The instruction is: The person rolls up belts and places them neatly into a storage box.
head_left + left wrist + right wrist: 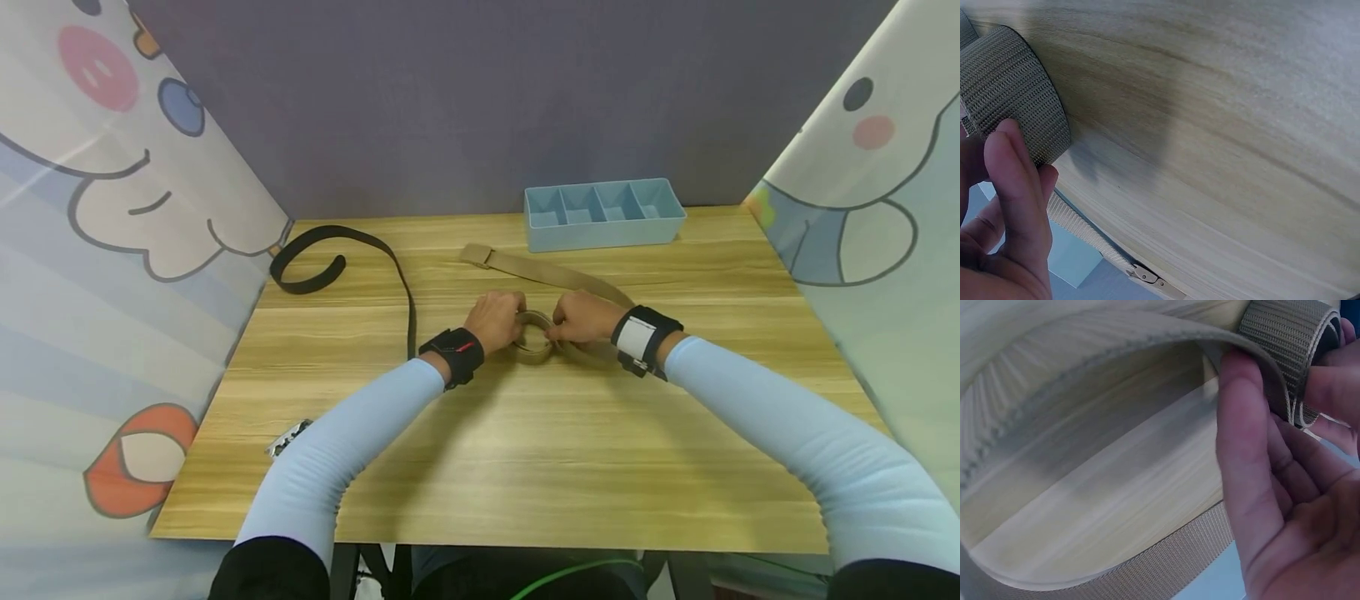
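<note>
Gripping a coil of tan woven-webbing belt [532, 357] with the curled fingers of the left hand [495, 321], and pinching the same webbing at the coil's right edge with the fingers of the right hand [587, 317], over a pale wood-grain desk [570, 467]. Looping beside the right fingers, then running back beyond both hands to a tan buckle [477, 256] past the left fingers. Held right of a curling black strap [303, 287], and nearer than a pale-blue, four-compartment plastic box [607, 235] beyond the right fingers.
</note>
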The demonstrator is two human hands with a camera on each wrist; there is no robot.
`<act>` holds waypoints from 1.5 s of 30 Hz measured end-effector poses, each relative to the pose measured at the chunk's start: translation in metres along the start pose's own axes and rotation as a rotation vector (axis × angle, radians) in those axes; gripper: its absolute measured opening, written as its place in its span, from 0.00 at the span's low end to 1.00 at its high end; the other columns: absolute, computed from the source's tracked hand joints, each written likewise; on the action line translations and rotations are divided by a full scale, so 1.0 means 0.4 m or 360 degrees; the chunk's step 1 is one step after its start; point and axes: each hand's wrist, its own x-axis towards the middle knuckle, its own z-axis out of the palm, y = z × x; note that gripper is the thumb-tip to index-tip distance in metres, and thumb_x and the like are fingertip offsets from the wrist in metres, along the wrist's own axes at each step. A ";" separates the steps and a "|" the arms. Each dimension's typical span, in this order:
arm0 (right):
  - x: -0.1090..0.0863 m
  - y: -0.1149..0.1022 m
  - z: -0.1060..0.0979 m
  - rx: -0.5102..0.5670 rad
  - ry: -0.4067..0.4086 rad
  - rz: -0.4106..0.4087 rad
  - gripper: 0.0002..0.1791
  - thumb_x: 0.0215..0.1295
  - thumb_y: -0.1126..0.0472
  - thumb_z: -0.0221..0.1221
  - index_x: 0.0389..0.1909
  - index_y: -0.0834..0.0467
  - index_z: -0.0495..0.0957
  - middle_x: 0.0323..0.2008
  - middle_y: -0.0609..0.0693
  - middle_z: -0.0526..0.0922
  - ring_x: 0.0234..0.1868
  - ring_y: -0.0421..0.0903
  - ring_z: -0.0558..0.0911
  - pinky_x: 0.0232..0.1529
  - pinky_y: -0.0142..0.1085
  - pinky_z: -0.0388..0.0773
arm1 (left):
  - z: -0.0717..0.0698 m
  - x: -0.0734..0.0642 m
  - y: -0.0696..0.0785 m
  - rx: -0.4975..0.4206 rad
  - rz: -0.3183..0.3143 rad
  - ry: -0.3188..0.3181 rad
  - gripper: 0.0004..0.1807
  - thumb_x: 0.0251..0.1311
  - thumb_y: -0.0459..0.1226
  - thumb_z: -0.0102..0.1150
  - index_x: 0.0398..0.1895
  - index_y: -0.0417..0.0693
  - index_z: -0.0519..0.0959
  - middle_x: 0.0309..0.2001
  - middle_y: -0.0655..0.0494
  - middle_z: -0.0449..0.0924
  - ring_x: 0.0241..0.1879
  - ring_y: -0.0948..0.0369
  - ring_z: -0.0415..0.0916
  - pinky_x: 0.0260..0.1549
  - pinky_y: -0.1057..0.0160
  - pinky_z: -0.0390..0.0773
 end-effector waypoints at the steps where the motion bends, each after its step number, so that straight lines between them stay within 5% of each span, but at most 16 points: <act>1: 0.001 -0.003 -0.002 0.0018 -0.0017 0.0029 0.20 0.73 0.54 0.62 0.22 0.61 0.84 0.10 0.44 0.75 0.12 0.41 0.75 0.20 0.31 0.70 | 0.000 0.000 -0.002 -0.0005 -0.0002 0.0003 0.14 0.67 0.31 0.62 0.54 0.43 0.83 0.47 0.47 0.88 0.39 0.54 0.85 0.35 0.60 0.83; 4: 0.003 -0.010 -0.001 0.0071 -0.0003 0.0095 0.15 0.72 0.56 0.62 0.42 0.67 0.85 0.13 0.47 0.81 0.15 0.42 0.81 0.22 0.33 0.77 | 0.003 -0.003 -0.007 -0.0035 -0.0018 0.0012 0.15 0.67 0.32 0.63 0.55 0.43 0.83 0.47 0.47 0.88 0.40 0.54 0.85 0.37 0.59 0.84; 7: 0.002 -0.012 0.007 0.0069 0.0085 0.0054 0.21 0.71 0.59 0.63 0.59 0.65 0.76 0.16 0.48 0.83 0.16 0.42 0.83 0.24 0.34 0.80 | 0.009 -0.006 -0.011 -0.0061 -0.0011 0.0023 0.15 0.67 0.33 0.65 0.56 0.42 0.83 0.47 0.46 0.88 0.41 0.54 0.86 0.38 0.58 0.84; 12: -0.013 -0.002 0.010 -0.0028 0.0145 -0.0289 0.07 0.73 0.65 0.61 0.46 0.61 0.84 0.26 0.49 0.88 0.19 0.37 0.81 0.27 0.34 0.79 | 0.008 -0.009 -0.007 -0.0064 -0.0015 0.0019 0.16 0.68 0.34 0.64 0.57 0.42 0.82 0.48 0.46 0.88 0.40 0.54 0.86 0.38 0.59 0.84; 16: -0.012 0.029 0.010 -0.0041 0.0096 -0.0498 0.16 0.68 0.75 0.55 0.46 0.61 0.89 0.40 0.53 0.91 0.29 0.38 0.82 0.34 0.35 0.78 | 0.004 -0.006 -0.006 -0.0074 -0.0038 0.0000 0.17 0.68 0.34 0.63 0.58 0.43 0.82 0.49 0.47 0.88 0.37 0.55 0.85 0.34 0.62 0.82; 19: -0.014 0.040 0.010 -0.0066 0.0055 -0.0545 0.21 0.61 0.78 0.54 0.49 0.62 0.88 0.44 0.54 0.91 0.36 0.42 0.86 0.39 0.38 0.82 | 0.005 -0.003 -0.010 -0.0080 -0.0038 0.0000 0.16 0.68 0.34 0.64 0.58 0.42 0.82 0.49 0.47 0.88 0.33 0.58 0.82 0.29 0.65 0.78; 25: -0.006 0.032 0.007 -0.0177 0.0045 -0.0568 0.15 0.60 0.76 0.63 0.44 0.59 0.90 0.42 0.53 0.92 0.41 0.47 0.90 0.44 0.41 0.86 | 0.013 -0.020 -0.019 -0.0067 -0.0009 0.0084 0.17 0.69 0.35 0.63 0.59 0.42 0.81 0.43 0.46 0.88 0.27 0.58 0.77 0.26 0.63 0.75; 29: -0.001 0.029 0.004 -0.0236 0.0075 -0.0651 0.14 0.58 0.78 0.63 0.38 0.58 0.90 0.37 0.51 0.92 0.38 0.45 0.89 0.42 0.39 0.86 | 0.027 -0.057 -0.002 0.0236 0.0221 0.0417 0.13 0.68 0.38 0.62 0.52 0.44 0.81 0.42 0.47 0.85 0.32 0.57 0.81 0.27 0.61 0.81; 33: -0.005 0.025 -0.005 -0.0251 0.0086 -0.0635 0.13 0.57 0.77 0.63 0.32 0.57 0.89 0.31 0.48 0.90 0.31 0.40 0.83 0.35 0.36 0.82 | 0.044 -0.103 0.055 0.0551 0.0753 0.0723 0.07 0.66 0.39 0.61 0.43 0.48 0.78 0.35 0.54 0.78 0.29 0.61 0.76 0.24 0.65 0.77; 35: -0.009 0.024 -0.011 -0.0240 0.0068 -0.0616 0.13 0.59 0.76 0.63 0.33 0.56 0.89 0.32 0.48 0.90 0.31 0.41 0.84 0.36 0.36 0.82 | 0.056 -0.121 0.094 0.0568 0.0991 0.0639 0.11 0.67 0.42 0.60 0.49 0.49 0.78 0.31 0.58 0.75 0.24 0.65 0.71 0.21 0.69 0.72; 37: -0.011 0.022 -0.016 -0.0233 0.0045 -0.0599 0.13 0.62 0.76 0.63 0.36 0.56 0.90 0.36 0.50 0.91 0.35 0.43 0.87 0.39 0.38 0.84 | 0.071 -0.132 0.127 0.0522 0.1088 0.0409 0.19 0.70 0.45 0.58 0.60 0.50 0.76 0.25 0.61 0.72 0.20 0.68 0.66 0.17 0.70 0.68; 41: -0.010 0.017 -0.018 -0.0240 0.0011 -0.0612 0.12 0.64 0.75 0.63 0.42 0.59 0.90 0.43 0.54 0.92 0.44 0.50 0.90 0.47 0.43 0.87 | 0.094 -0.137 0.165 0.0429 0.0888 -0.0045 0.27 0.75 0.51 0.54 0.74 0.56 0.69 0.20 0.64 0.66 0.17 0.69 0.62 0.15 0.69 0.70; 45: -0.006 0.021 -0.016 -0.0242 -0.0013 -0.0632 0.12 0.63 0.75 0.63 0.42 0.60 0.89 0.42 0.54 0.91 0.43 0.50 0.90 0.46 0.43 0.87 | 0.099 -0.138 0.168 0.0344 0.0758 -0.0158 0.19 0.76 0.51 0.54 0.61 0.56 0.79 0.20 0.66 0.71 0.19 0.69 0.67 0.18 0.67 0.74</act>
